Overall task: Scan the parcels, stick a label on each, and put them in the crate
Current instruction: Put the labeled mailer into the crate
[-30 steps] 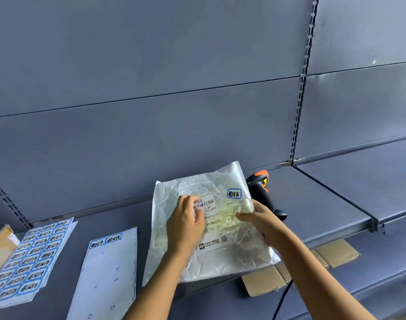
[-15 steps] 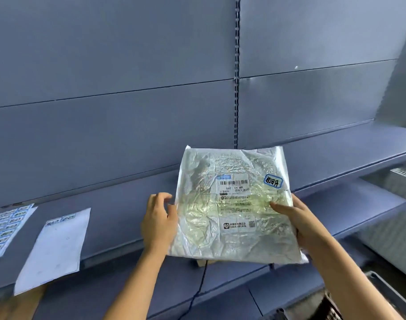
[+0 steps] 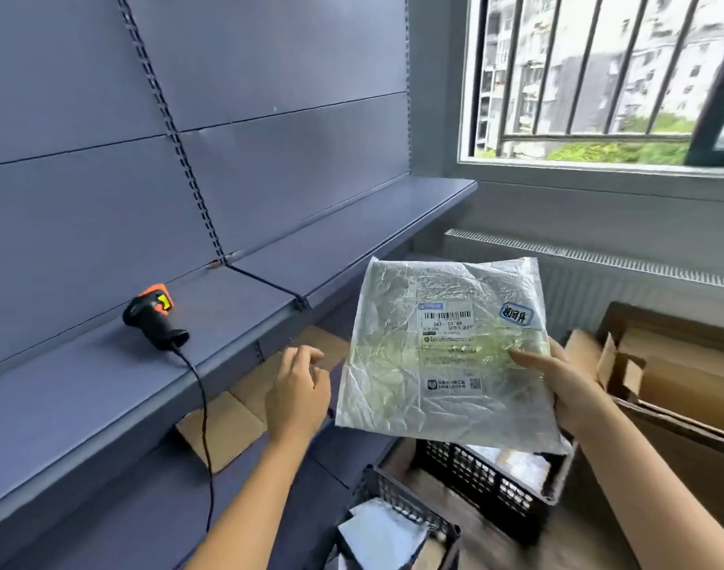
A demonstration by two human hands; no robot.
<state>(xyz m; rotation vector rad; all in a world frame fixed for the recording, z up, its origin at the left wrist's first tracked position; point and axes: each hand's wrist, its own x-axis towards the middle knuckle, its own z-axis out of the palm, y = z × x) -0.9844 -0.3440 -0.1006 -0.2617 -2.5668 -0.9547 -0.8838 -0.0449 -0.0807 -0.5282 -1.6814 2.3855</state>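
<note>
A flat silvery plastic parcel (image 3: 442, 364) hangs in the air above a black lattice crate (image 3: 491, 483). It carries a white barcode label and a blue-rimmed sticker (image 3: 515, 313) near its top right corner. My right hand (image 3: 557, 380) grips the parcel's right edge, thumb on top. My left hand (image 3: 300, 388) is off the parcel, to its left, fingers loosely curled and holding nothing. The black and orange scanner (image 3: 154, 318) lies on the shelf (image 3: 84, 388) at the left, its cable trailing down.
A second black crate (image 3: 397, 516) with a white parcel in it stands at the bottom centre. Open cardboard boxes (image 3: 660, 384) sit at the right under the window. Flat cardboard (image 3: 228, 421) lies on the lower shelf.
The view has swung right, toward the window and crates. My left hand has let go of the parcel; my right hand has carried it off the shelf to above the crate.
</note>
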